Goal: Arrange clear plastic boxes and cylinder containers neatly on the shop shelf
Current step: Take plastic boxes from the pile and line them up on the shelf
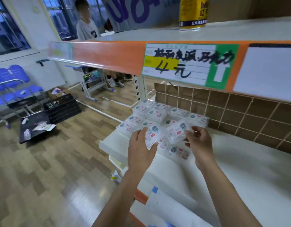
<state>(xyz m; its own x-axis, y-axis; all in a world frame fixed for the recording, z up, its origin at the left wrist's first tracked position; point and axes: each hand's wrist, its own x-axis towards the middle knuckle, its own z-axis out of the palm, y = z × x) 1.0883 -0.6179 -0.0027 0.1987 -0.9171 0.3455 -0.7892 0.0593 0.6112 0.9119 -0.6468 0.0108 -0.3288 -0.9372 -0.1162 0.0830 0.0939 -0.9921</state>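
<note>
Several clear plastic boxes (159, 112) with small printed labels stand in rows at the left end of the white shelf (236, 161). My left hand (140, 149) grips one clear box (153, 135) just above the shelf. My right hand (199, 142) pinches a second clear box (178, 131), tilted, right beside the first. Both held boxes hover over more boxes (178, 152) lying at the front of the group. No cylinder containers are in sight.
The shelf above has an orange edge strip (108, 57) with a handwritten price tag (179, 63) and a yellow can (193, 13) on top. A brown tiled wall backs the shelf. A person stands at the far left; black crates (62, 107) and blue chairs (12, 82) occupy the floor.
</note>
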